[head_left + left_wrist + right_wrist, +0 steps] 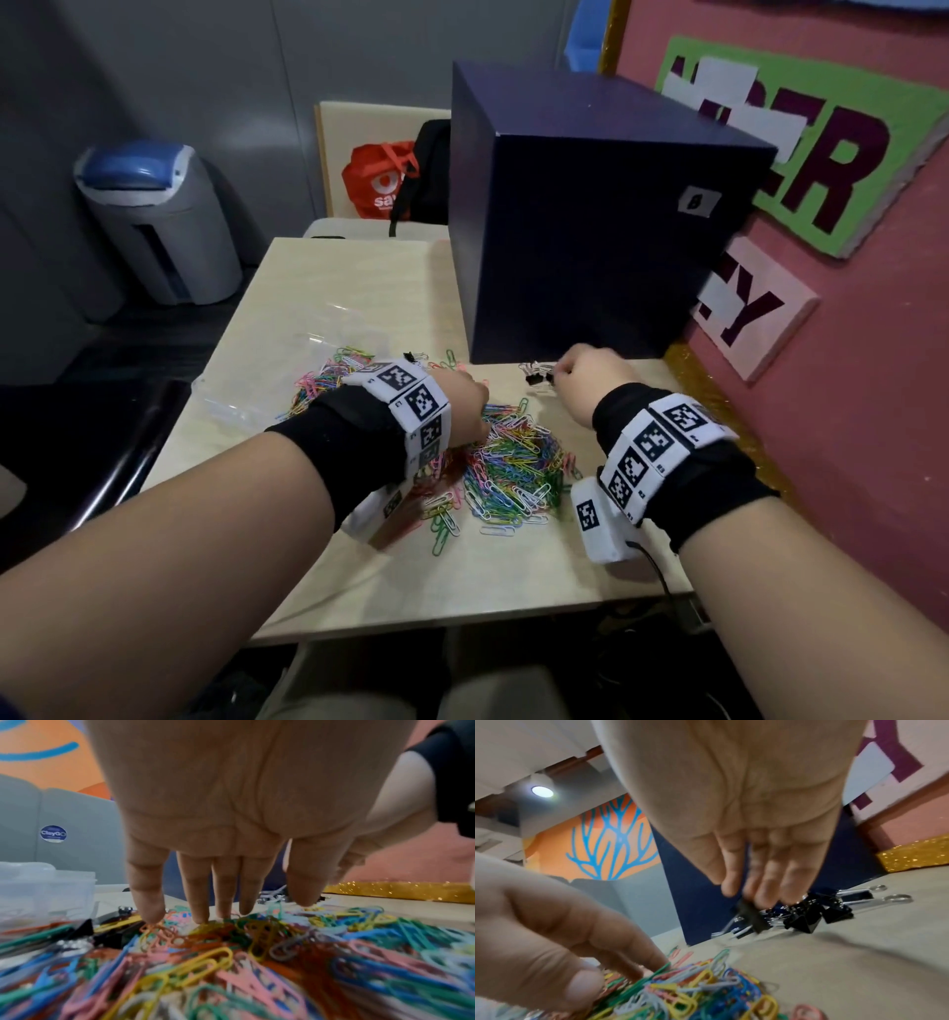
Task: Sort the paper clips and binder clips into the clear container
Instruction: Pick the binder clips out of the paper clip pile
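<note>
Right wrist: right hand (752, 841) pinches a binder clip (750, 916), wire handles pointing down-left.

Paper clips (506, 465): coloured wire clips in pink, blue, green, yellow, orange and white, heaped loose in a broad tangled pile on the tabletop, a few strays at its edges.

Binder clips (808, 914): small, black, with silver wire handles; one cluster lies on the table beyond the pile, close against the dark blue box; a few more sit at the pile's left side.

Clear container (38, 892): transparent plastic, standing at the left of the pile; contents indistinct.
</note>
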Tool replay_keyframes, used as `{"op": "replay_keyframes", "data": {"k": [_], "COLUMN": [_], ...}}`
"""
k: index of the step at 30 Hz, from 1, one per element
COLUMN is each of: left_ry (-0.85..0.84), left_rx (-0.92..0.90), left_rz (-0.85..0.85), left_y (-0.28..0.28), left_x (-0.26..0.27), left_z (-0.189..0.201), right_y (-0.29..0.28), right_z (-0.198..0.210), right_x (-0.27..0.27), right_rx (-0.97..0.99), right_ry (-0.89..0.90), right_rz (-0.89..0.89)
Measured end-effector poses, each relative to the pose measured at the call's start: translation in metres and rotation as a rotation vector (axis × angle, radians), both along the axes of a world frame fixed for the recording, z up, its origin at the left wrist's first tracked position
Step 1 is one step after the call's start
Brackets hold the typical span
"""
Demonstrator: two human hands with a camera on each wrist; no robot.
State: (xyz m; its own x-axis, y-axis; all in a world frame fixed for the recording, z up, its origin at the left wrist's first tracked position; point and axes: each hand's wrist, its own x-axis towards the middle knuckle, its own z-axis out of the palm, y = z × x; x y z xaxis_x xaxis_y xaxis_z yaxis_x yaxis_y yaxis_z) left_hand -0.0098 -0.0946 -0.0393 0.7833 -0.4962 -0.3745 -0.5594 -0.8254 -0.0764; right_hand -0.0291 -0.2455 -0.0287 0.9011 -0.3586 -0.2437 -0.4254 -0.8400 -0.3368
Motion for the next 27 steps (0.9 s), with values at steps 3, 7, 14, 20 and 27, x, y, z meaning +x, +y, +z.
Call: {"op": "replay_keyframes", "data": {"k": [3,7,14,20,27], "left_ry": [0.021,0.068,0.066,0.051,-0.007], "left_rx": [0.021,-0.036,-0.065,-0.044,-0.122], "left_rz": [-0.030,-0.033,-0.085,-0.094,0.021], "left_y": [0.002,0.009,0.015,0.015,0.009], "left_x": [-0.001,-0.003,-0.003,-0.002,0.010], "left_z": [-0.003,-0.002,-0.006,-0.006,-0.002], "right_y": [0.017,0.026,0.029,0.039,0.025], "right_z": [0.001,-0.004,-0.012,-0.009,0.000], "right_x": [0.002,0.004,0.004,0.006,0.005], "right_rx": [-0.102,-0.278,-0.149,-0.248,-0.214], "right_ry": [0.180,0.299,-0.004,0.041,-0.049], "right_rz": [0.091,0.254,0.355,0.515,0.391]}}
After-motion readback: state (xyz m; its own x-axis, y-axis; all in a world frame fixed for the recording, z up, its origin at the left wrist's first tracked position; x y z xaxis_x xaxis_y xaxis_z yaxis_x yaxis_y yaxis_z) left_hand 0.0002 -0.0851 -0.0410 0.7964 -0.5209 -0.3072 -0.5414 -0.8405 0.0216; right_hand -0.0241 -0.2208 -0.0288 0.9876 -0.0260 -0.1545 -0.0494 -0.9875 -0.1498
